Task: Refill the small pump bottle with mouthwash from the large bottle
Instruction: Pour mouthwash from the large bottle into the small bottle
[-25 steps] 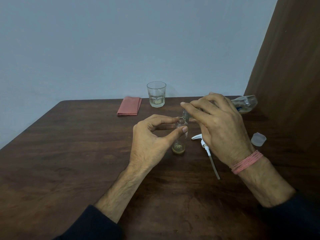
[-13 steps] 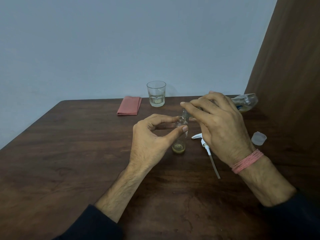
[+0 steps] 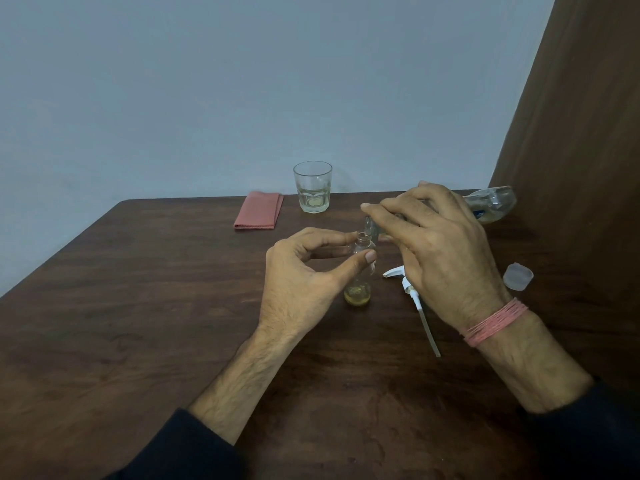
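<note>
since a second ago, hardly anything is shifting: the far end of the large bottle (image 3: 491,204) is sitting a touch higher than before, while both hands are keeping their places. the right hand (image 3: 446,251) is gripping the large bottle with its fingers (image 3: 388,216) curled over the top, holding it tipped almost flat, its neck pointing left and hanging right over the open mouth of the small pump bottle (image 3: 362,268); whether liquid is running across just now, i cannot tell. the left hand (image 3: 298,282) is pinching the small bottle near its neck between thumb and forefinger, steadying it upright on the brown bench (image 3: 138,306), roughly at the middle of the bench. a little yellowish liquid is lying at the bottom of it. just to its right the white pump head (image 3: 412,296) is lying on the bench with its long tube trailing toward the person, partly under the right hand. a clear cap (image 3: 517,276) is resting further right. at the back a drinking glass (image 3: 312,187) is standing beside a folded pink cloth (image 3: 258,211). a pink thread band (image 3: 495,322) is circling the right wrist.
</note>
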`<state>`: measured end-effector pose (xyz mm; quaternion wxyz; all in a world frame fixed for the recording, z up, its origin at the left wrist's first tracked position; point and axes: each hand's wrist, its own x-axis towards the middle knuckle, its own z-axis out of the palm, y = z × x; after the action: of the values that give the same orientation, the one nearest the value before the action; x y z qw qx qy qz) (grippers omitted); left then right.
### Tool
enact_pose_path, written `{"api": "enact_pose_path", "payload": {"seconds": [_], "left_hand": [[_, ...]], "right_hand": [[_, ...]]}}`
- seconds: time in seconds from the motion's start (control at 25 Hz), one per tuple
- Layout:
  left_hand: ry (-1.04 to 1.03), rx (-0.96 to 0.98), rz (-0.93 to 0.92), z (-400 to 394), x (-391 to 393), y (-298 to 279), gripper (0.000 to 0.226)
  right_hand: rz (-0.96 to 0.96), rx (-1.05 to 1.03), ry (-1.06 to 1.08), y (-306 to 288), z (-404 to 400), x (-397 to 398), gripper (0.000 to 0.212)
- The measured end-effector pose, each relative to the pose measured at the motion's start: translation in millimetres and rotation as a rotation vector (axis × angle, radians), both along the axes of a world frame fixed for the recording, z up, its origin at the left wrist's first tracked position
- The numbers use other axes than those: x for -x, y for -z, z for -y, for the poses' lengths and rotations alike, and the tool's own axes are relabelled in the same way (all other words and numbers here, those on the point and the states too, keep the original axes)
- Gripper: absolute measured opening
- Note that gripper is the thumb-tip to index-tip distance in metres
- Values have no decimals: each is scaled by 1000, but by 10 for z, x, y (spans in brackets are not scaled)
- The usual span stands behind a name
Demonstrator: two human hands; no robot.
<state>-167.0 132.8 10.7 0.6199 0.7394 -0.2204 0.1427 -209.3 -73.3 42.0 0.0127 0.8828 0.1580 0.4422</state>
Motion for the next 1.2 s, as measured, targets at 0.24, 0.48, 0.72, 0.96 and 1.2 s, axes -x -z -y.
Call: {"api": "enact_pose_path", "payload": {"seconds": [0.24, 0.48, 0.72, 0.96, 1.2], "left_hand": [[-1, -7, 2, -9, 0, -6, 32], [-8, -6, 10, -3, -4, 0, 33], [-7, -16, 6, -18, -8, 18, 33], [-4, -16, 15, -12, -28, 24, 33], [0, -9, 14, -10, -28, 31, 33]], "right_hand": [[1, 12, 14, -7, 1, 15, 61], [3, 2, 9, 1, -2, 7, 60], [1, 7, 16, 4, -5, 20, 62], [10, 12, 18, 0, 5, 11, 62], [-1, -4, 8, 6, 4, 5, 61]]}}
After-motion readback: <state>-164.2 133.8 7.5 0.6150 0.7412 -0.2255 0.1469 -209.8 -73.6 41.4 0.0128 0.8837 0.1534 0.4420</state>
